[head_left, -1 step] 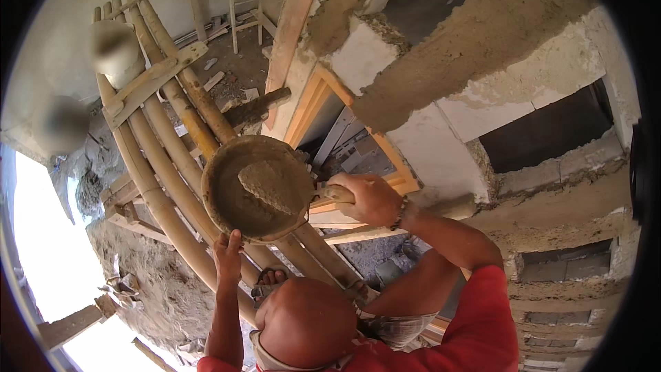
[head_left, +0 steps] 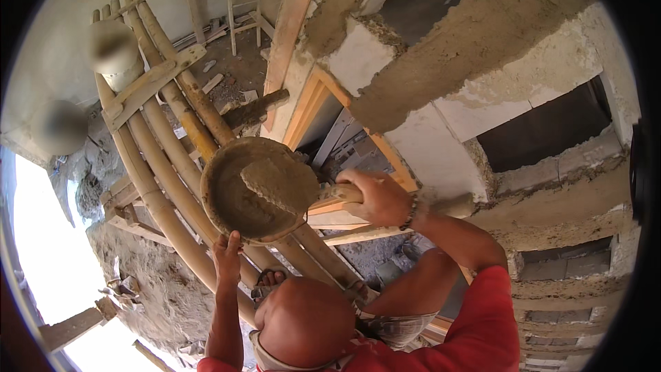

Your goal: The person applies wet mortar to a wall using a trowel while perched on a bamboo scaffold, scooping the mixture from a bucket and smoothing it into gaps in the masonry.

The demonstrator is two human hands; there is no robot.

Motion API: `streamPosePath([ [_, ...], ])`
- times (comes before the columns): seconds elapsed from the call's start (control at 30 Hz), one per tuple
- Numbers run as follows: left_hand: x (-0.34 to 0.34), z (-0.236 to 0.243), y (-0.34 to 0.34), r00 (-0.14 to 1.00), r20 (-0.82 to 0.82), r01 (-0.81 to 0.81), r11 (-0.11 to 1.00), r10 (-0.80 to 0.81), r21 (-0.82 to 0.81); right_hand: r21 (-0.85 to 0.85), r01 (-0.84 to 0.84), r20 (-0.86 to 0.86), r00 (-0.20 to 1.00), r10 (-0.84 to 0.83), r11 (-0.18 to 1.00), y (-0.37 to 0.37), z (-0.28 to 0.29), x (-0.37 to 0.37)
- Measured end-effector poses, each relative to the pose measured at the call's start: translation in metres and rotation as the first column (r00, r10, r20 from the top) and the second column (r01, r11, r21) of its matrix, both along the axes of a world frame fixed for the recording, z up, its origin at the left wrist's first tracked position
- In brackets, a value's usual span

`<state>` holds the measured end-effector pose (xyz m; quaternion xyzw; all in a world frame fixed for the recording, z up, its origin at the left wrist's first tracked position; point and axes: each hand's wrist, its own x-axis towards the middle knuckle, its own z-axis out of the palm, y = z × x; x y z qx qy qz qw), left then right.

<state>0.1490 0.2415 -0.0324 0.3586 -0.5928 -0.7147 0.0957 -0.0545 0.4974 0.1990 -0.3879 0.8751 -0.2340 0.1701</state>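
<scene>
My left hand (head_left: 227,251) grips the lower rim of a round pan (head_left: 227,196) of wet grey mortar, thumb over the edge. My right hand (head_left: 379,200) is closed on the wooden handle of a trowel (head_left: 275,189), whose mortar-coated blade lies across the inside of the pan. The pan is above long bamboo poles (head_left: 158,186), where a sandalled foot (head_left: 272,279) shows. A bald head (head_left: 303,310) fills the lower middle, between red-sleeved arms, and hides part of the poles.
A plastered wall with openings (head_left: 544,124) runs along the right, beside an orange wooden frame (head_left: 310,110). Crosspieces (head_left: 158,79) join the poles; a pale bucket (head_left: 117,65) sits at their far end. Rubble (head_left: 227,69) and a wooden ladder (head_left: 233,7) lie beyond. Bright openings show at left.
My right hand and the trowel have shifted slightly to the right, the blade sliding within the pan. My left hand stays on the rim.
</scene>
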Motion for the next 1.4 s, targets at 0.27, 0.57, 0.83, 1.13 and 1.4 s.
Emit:
streamPosePath([
  [0.27, 0.002, 0.003, 0.000, 1.000, -0.019, 0.014, 0.999, -0.013, 0.035, -0.059, 0.026, -0.021, 0.999, -0.028, 0.998, 0.064, 0.166, 0.003],
  [0.57, -0.004, 0.006, 0.006, 1.000, -0.001, 0.007, 1.000, -0.007, 0.028, -0.237, 0.594, -0.433, 0.644, -0.631, 0.769, 0.148, 0.235, -0.057],
  [0.83, 0.009, 0.006, -0.005, 0.999, -0.029, -0.028, 1.000, 0.028, 0.008, -0.071, 0.425, -0.110, 0.896, -0.430, 0.903, 0.083, 0.172, -0.041],
  [1.13, -0.003, 0.004, 0.004, 0.999, 0.024, -0.039, 0.995, 0.042, -0.095, 0.411, -0.104, -0.479, 0.821, 0.311, 0.906, -0.062, -0.056, -0.009],
  [1.4, 0.003, -0.005, -0.002, 0.999, 0.021, -0.027, 0.993, 0.030, -0.116, 0.254, -0.243, -0.007, 0.967, 0.253, 0.936, -0.078, -0.137, 0.000],
])
